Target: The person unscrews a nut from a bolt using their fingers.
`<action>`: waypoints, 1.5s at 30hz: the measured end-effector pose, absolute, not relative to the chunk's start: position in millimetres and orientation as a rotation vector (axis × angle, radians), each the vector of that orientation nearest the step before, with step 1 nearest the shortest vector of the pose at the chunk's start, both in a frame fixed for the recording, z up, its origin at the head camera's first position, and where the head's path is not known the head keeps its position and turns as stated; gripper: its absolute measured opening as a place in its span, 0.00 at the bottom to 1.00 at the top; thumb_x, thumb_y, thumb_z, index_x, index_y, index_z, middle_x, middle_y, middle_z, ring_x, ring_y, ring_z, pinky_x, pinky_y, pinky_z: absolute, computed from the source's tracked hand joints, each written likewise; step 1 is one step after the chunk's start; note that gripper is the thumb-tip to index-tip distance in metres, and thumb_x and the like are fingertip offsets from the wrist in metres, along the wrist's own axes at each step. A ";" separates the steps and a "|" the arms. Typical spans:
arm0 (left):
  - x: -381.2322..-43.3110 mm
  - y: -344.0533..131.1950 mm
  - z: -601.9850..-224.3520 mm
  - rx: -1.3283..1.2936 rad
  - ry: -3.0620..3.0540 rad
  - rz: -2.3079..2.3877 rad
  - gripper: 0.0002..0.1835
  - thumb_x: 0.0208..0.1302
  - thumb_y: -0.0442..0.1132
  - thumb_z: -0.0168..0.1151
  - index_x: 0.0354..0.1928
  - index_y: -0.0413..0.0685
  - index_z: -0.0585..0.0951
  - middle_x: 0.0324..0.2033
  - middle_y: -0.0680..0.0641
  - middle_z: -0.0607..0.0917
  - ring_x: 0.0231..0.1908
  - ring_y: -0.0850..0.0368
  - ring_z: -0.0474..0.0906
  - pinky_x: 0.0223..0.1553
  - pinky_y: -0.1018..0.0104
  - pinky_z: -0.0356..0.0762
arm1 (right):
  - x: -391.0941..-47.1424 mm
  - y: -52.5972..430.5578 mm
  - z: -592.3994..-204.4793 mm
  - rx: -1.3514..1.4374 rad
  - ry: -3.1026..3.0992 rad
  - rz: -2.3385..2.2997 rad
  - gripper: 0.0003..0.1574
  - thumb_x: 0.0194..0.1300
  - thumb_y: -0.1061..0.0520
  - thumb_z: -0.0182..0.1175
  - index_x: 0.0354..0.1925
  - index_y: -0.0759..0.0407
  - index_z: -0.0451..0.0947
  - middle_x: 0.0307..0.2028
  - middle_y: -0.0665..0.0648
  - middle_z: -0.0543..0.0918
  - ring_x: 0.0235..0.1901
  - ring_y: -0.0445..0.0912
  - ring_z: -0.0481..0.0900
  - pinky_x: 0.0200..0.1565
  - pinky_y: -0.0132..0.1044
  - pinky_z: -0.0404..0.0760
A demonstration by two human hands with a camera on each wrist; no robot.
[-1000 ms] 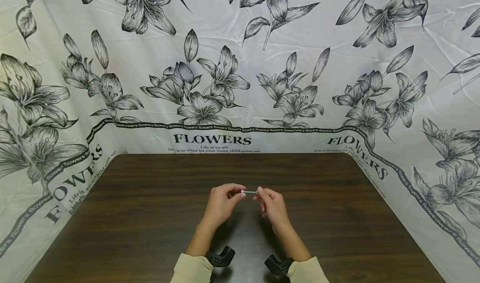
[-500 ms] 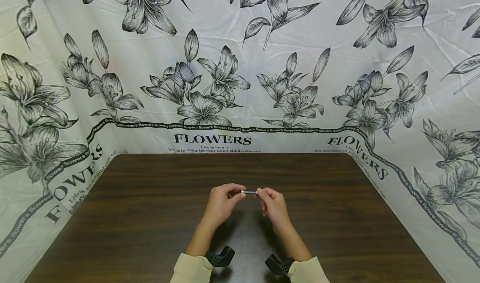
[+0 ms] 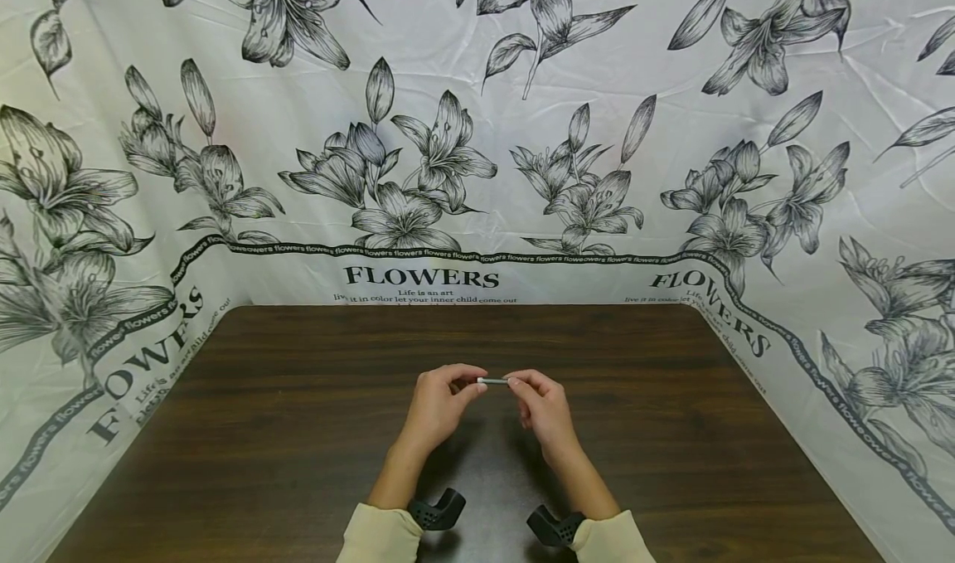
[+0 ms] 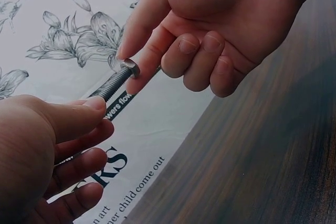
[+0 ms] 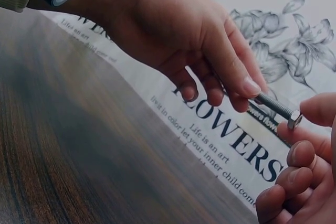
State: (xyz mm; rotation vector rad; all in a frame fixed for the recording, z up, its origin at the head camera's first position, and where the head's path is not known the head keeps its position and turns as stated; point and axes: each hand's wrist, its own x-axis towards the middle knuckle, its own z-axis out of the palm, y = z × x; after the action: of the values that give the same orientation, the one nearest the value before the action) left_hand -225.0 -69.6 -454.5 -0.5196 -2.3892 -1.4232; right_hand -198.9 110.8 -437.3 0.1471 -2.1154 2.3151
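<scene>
A small silver threaded bolt (image 3: 492,380) is held level above the dark wooden table (image 3: 298,430), between both hands. My left hand (image 3: 474,384) pinches the threaded shaft (image 4: 107,88) between thumb and fingertip. My right hand (image 3: 515,380) pinches the wider metal end (image 4: 129,67) of the bolt with thumb and index finger, its other fingers curled loosely below. In the right wrist view the bolt (image 5: 275,107) runs from the left hand's fingertips (image 5: 251,88) down to that metal end (image 5: 295,120). Whether the end piece is a head or a nut, I cannot tell.
A white cloth printed with black lilies and the word FLOWERS (image 3: 421,278) walls the table at the back and both sides. Black wrist mounts (image 3: 438,509) (image 3: 554,526) sit at my cream sleeves near the front edge. Bare wood lies all around the hands.
The right hand's thumb and index finger have shifted slightly left along the bolt's end, so less of the bolt shows between the hands. The left hand has stayed still.
</scene>
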 end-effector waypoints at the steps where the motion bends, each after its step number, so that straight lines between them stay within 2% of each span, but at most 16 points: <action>1: -225.1 -69.7 -454.4 -0.519 -2.391 -1.425 0.07 0.56 0.34 0.72 0.39 0.46 0.87 0.26 0.59 0.82 0.26 0.63 0.76 0.29 0.67 0.75 | -198.9 110.9 -437.2 0.157 -2.116 2.316 0.13 0.70 0.64 0.55 0.44 0.77 0.76 0.14 0.51 0.65 0.13 0.39 0.61 0.20 0.31 0.64; 15: -223.6 -70.8 -451.6 -0.499 -2.417 -1.429 0.07 0.57 0.35 0.71 0.40 0.47 0.87 0.27 0.59 0.82 0.26 0.63 0.76 0.29 0.67 0.75 | -199.0 112.0 -439.8 0.248 -2.052 2.342 0.12 0.68 0.69 0.54 0.48 0.76 0.76 0.16 0.52 0.65 0.13 0.39 0.60 0.20 0.29 0.62; 23: -223.8 -71.1 -451.8 -0.501 -2.412 -1.433 0.07 0.58 0.36 0.71 0.39 0.48 0.87 0.27 0.60 0.82 0.26 0.62 0.76 0.29 0.67 0.75 | -199.9 111.9 -440.4 0.281 -2.037 2.343 0.14 0.67 0.72 0.53 0.50 0.80 0.73 0.15 0.51 0.64 0.13 0.39 0.60 0.20 0.29 0.62; 33: -224.6 -70.8 -452.6 -0.510 -2.401 -1.433 0.07 0.58 0.36 0.71 0.39 0.46 0.87 0.26 0.59 0.82 0.26 0.62 0.76 0.29 0.67 0.75 | -198.6 109.9 -439.0 0.307 -2.044 2.290 0.12 0.66 0.74 0.54 0.47 0.79 0.75 0.15 0.51 0.65 0.13 0.37 0.61 0.20 0.32 0.61; 45: -224.5 -70.7 -452.9 -0.502 -2.402 -1.439 0.08 0.58 0.36 0.71 0.40 0.45 0.87 0.26 0.60 0.82 0.25 0.63 0.76 0.28 0.67 0.75 | -198.5 108.9 -439.2 0.310 -2.051 2.238 0.09 0.64 0.74 0.57 0.43 0.77 0.78 0.15 0.52 0.65 0.14 0.38 0.63 0.19 0.29 0.64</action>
State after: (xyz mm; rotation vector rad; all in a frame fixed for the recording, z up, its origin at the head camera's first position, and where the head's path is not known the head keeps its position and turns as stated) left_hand -224.5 -70.7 -452.9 -0.5021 -2.4020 -1.4394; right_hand -198.5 108.9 -439.2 0.3096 -2.0512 2.2376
